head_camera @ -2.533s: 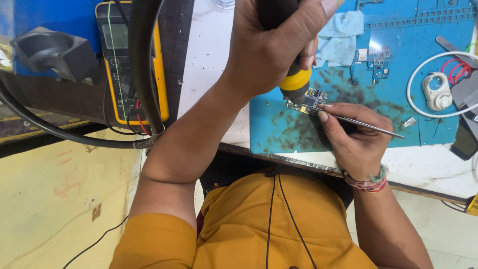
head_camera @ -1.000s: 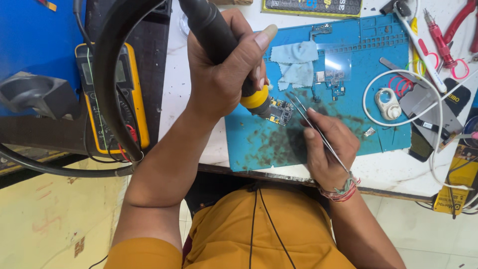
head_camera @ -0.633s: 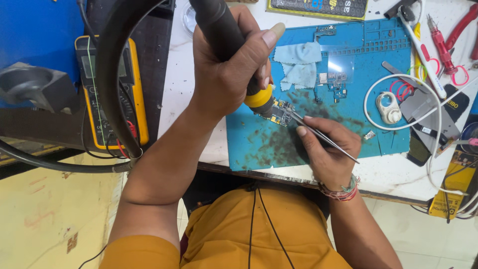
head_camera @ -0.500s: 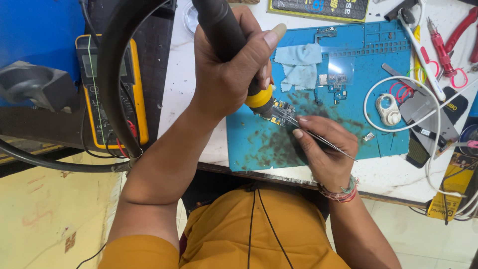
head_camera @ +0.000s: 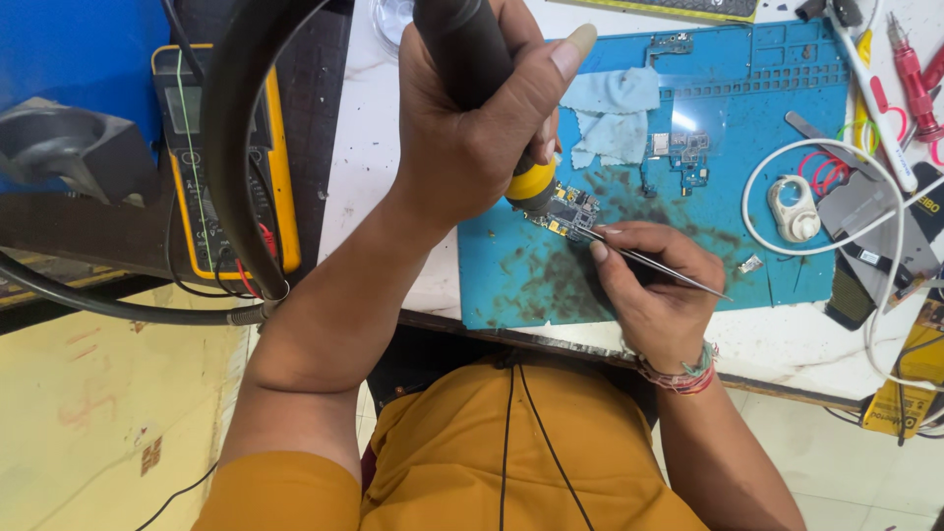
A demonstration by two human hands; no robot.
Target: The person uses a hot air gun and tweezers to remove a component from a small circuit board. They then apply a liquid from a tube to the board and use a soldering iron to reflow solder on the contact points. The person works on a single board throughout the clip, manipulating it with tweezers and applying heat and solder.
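My left hand (head_camera: 472, 138) and its thick black tool (head_camera: 462, 49) block the way over the small circuit board (head_camera: 565, 208). My right hand (head_camera: 654, 295) with tweezers (head_camera: 649, 261) closes it off from below. Bare blue mat (head_camera: 501, 285) lies open at the lower left. To the right, a white cable loop (head_camera: 836, 197) and red-handled tools (head_camera: 910, 74) crowd the tabletop (head_camera: 374, 197). A yellow meter (head_camera: 197, 167) and heavy black hose (head_camera: 231, 147) bar the left side.
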